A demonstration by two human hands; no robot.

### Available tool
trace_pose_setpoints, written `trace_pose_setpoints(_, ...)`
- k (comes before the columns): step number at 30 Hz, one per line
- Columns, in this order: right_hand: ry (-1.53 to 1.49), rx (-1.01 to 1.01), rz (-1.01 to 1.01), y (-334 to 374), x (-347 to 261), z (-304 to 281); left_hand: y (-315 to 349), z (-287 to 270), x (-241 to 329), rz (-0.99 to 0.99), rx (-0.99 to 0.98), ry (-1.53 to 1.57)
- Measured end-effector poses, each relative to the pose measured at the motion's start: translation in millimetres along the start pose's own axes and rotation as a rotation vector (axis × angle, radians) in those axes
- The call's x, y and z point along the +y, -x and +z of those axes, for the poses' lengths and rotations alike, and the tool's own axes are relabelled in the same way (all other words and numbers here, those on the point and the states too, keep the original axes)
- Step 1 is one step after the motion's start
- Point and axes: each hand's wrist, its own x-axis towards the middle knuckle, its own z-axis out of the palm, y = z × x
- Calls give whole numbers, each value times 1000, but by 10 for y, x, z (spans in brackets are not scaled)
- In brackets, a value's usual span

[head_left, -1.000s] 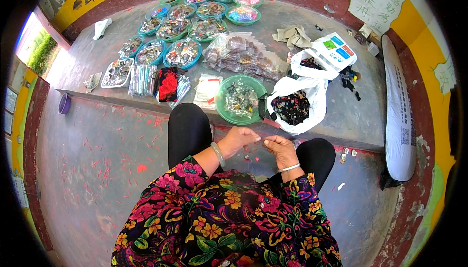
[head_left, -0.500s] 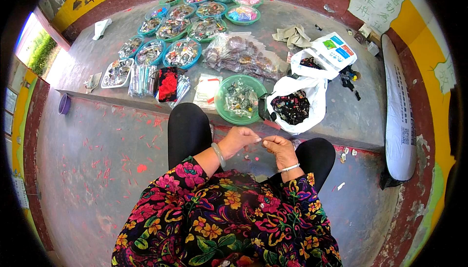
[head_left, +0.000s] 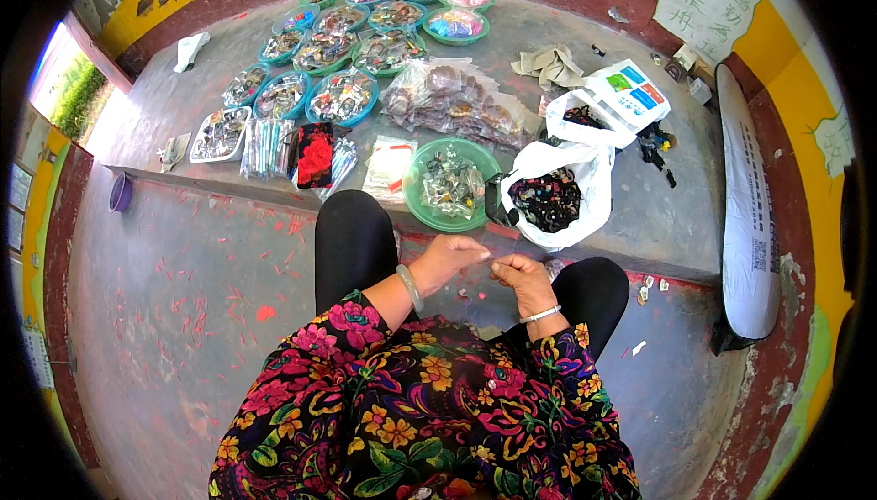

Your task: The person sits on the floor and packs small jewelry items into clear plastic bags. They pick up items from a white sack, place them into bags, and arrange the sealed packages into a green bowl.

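Between my knees, my left hand (head_left: 449, 261) and my right hand (head_left: 525, 282) face each other with fingertips almost meeting. Each is closed in a pinch. Whatever they pinch is too small to make out. Just beyond them, on the raised concrete ledge, sits a green plastic basin (head_left: 419, 191) holding many small clear packets (head_left: 454, 188). To its right stands an open white plastic bag (head_left: 596, 218) filled with small dark pieces (head_left: 545, 201) with coloured specks. A flat clear packet with white and red contents (head_left: 389, 168) lies left of the basin.
Several basins of small packaged goods (head_left: 341, 98) cover the ledge's far left. A heap of clear bags with brown contents (head_left: 452, 98) lies mid-ledge. A red and black pouch (head_left: 314, 157) rests near the edge. A second white bag (head_left: 626, 98) and a grey cloth (head_left: 549, 68) are at right.
My fingertips have drawn very slightly apart. Both hands keep their pinch, and the things on the ledge stay where they were.
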Motion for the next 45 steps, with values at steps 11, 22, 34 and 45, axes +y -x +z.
trace_pose_setpoints(11, 23, 15, 9, -4, -2, 7, 12, 19, 11, -19, 58, 6)
trace_pose_setpoints(22, 99, 228, -259, -83, 76, -8, 27, 34, 72, -31, 99, 8)
trace_pose_setpoints(34, 636, 202, -476, 94, -129, 96, -30, -6, -48, 252, 73, -593)
trace_pose_setpoints(45, 708, 216, -478, 74, -107, 64, -18, 3, -17, 405, 51, -752)
